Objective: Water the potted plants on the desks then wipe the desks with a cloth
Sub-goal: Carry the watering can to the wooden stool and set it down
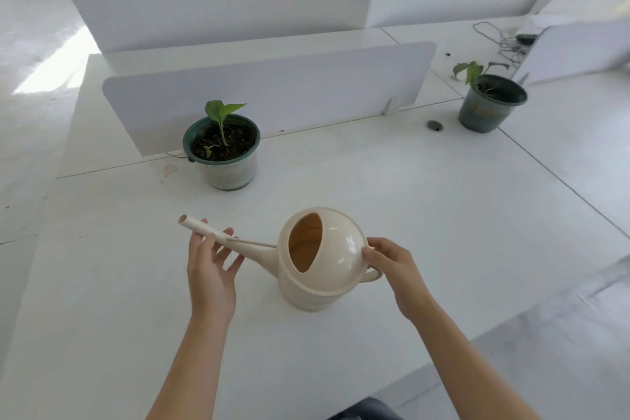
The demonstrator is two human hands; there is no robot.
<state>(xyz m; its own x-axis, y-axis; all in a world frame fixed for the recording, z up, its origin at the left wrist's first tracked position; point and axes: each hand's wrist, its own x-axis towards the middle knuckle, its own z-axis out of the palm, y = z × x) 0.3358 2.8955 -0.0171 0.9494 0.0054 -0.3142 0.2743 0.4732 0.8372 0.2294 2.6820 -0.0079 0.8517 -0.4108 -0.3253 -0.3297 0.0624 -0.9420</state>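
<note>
A cream plastic watering can (320, 259) stands on the white desk (409, 201), its long spout pointing left. My right hand (392, 266) grips its handle at the can's right side. Under the spout lies my left hand (211, 266), fingers spread and touching it from below. Behind the can, a small green-leafed plant grows in a green-rimmed pot (223, 153) against the divider. A second plant in a dark green pot (487, 102) stands at the far right. No cloth is in view.
A low white divider panel (272, 85) runs across the desk behind the near pot. A round cable hole (434, 125) sits left of the far pot. Cables (504, 41) lie at the back right. The desk's left edge drops to the floor.
</note>
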